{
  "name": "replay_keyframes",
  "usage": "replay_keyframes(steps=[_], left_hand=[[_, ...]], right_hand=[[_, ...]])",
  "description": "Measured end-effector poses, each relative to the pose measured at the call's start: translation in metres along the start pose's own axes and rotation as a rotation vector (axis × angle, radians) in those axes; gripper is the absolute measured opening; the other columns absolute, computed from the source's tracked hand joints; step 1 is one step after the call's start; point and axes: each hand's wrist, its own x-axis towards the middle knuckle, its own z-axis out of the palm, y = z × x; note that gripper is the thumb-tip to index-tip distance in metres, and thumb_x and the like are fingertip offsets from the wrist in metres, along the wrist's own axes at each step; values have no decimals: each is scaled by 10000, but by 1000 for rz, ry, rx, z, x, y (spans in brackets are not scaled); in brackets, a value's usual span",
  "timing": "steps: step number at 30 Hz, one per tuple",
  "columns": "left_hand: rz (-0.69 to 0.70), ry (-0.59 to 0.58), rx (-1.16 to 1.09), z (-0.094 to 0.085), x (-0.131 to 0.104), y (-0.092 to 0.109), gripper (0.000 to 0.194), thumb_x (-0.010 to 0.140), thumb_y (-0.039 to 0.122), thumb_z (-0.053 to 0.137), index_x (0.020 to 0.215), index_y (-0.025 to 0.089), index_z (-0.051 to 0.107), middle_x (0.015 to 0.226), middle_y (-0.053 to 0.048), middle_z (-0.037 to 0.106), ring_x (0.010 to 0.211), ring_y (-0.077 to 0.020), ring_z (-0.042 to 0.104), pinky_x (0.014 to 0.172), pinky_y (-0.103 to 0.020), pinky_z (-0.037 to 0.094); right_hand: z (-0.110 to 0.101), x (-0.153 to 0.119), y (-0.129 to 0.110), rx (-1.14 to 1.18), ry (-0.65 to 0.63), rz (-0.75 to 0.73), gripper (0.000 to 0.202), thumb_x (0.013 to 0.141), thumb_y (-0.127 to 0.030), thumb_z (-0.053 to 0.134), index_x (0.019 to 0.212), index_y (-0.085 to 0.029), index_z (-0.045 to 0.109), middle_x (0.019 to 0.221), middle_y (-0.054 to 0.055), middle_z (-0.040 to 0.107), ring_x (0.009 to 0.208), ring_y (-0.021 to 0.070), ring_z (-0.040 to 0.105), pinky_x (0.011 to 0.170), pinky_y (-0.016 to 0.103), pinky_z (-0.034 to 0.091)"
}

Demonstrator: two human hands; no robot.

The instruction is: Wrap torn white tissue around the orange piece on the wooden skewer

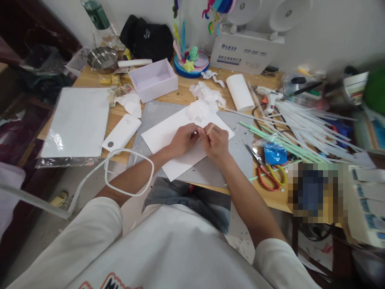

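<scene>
My left hand and my right hand meet above a white sheet of paper, fingertips touching. Both are closed, with fingers curled in a pinch. Whatever lies between the fingertips is too small or hidden to name. A small pale beige patch shows on the right hand's fingers; I cannot tell what it is. Just beyond the hands, a fluffy white clump rests on the paper's far part. Under the paper lies a grey cutting mat.
Scissors, green sticks, white sticks and a glue gun lie to the right. Crumpled tissue, a white roll and a lilac box stand behind. A white device and a looped white cable are left.
</scene>
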Motion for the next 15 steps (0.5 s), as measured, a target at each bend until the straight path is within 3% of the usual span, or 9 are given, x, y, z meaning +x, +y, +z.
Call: replay_keyframes(steps=[2,5,9,12,15], left_hand=[[-33,-10,20,0,0,1,190,984,221,534,908,183,703,861,-50,715,757,-156,619,707,-287,480],[-87,-13,64,-1,-1,6,172,969,225,563,983,182,729,922,-58,741,787,-159,640,744,-293,500],[-150,19,67,-7,2,13,188,953,213,577,1038,182,742,990,-64,753,805,-148,656,749,-270,523],[-154,88,120,-23,24,7,199,954,214,586,1073,194,744,1008,-53,756,795,-142,648,759,-269,524],[-149,125,269,-43,67,-12,194,939,160,616,1084,192,742,986,-42,753,801,-143,631,838,-295,512]], right_hand=[[-1,-1,0,-2,24,-26,393,1033,-349,452,664,-214,471,621,-16,508,574,89,447,560,274,298],[-7,-5,2,-25,195,-3,417,1030,-308,457,624,-214,447,560,-27,480,528,83,421,544,287,281],[-14,-10,5,20,412,218,478,1039,-410,420,605,-220,486,519,-23,478,496,96,445,543,302,305],[-13,-10,5,137,428,400,513,1028,-503,409,615,-224,532,490,-33,459,481,104,470,540,295,332],[-10,-9,5,194,420,467,541,1007,-567,422,606,-223,539,482,-35,462,484,104,478,535,290,334]])
